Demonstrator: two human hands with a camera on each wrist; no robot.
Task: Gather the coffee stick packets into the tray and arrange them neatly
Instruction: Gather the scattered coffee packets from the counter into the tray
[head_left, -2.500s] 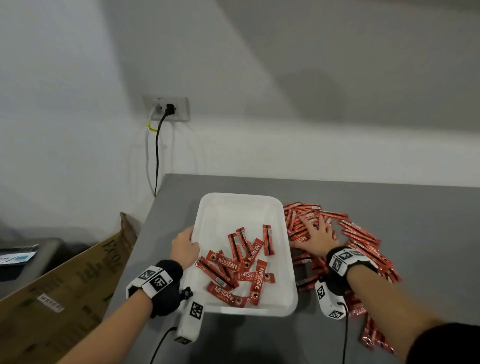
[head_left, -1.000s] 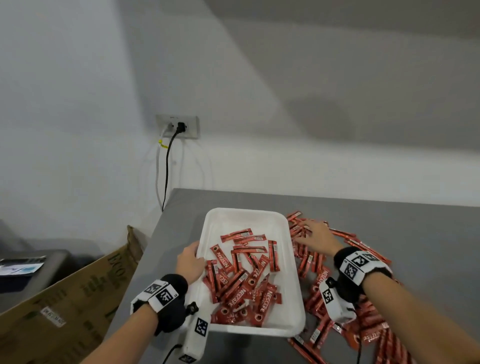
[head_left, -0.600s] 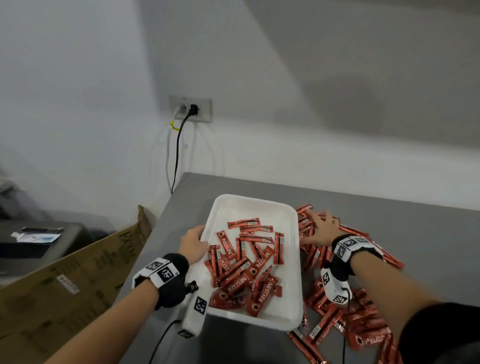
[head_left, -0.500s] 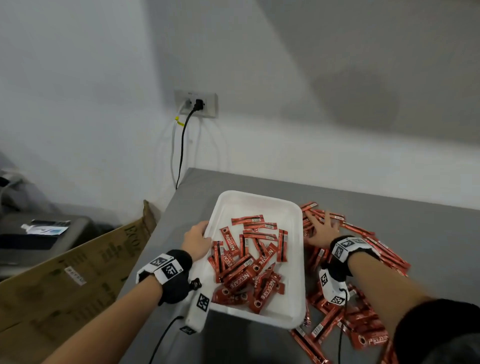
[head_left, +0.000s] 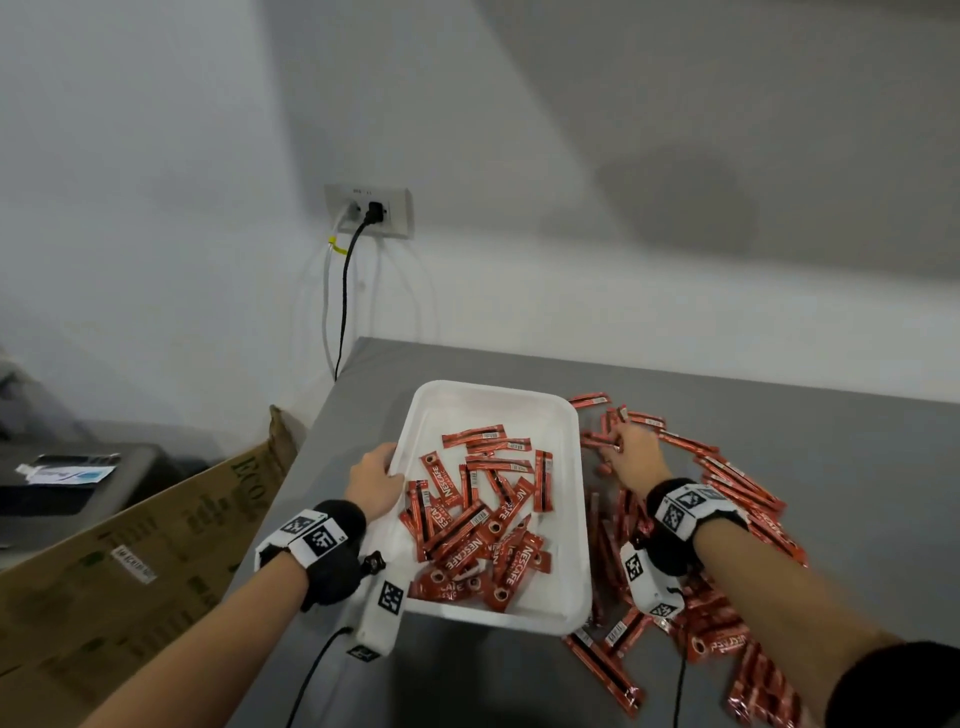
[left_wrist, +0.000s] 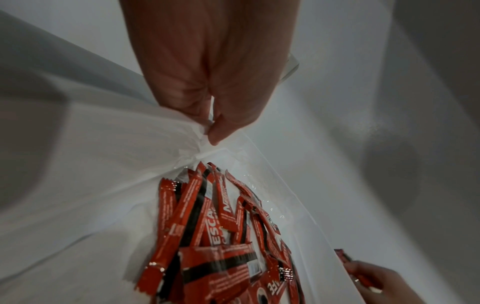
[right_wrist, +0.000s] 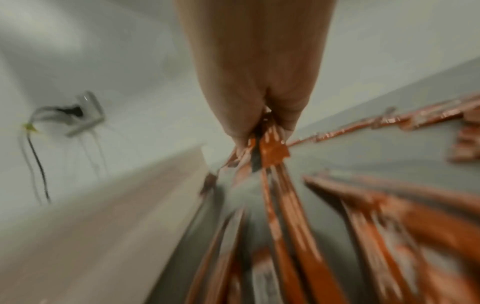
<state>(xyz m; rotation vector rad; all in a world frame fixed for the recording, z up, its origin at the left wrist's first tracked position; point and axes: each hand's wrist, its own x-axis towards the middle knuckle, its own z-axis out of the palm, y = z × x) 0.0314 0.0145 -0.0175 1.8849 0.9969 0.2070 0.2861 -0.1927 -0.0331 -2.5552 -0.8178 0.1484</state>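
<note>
Left hand (head_left: 375, 480) pinches one white tray's (head_left: 574, 525) left rim mid-frame over roughly twenty packets (head_left: 480, 525), right hand (head_left: 632, 458) pinching scattered packets (head_left: 737, 480) beside it.

NESCAFE on red packets (head_left: 470, 551), ECO on cardboard box (head_left: 156, 545)

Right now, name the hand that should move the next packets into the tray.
Right. The right hand already pinches loose packets beside the tray; the left hand grips the tray's left rim.
</note>
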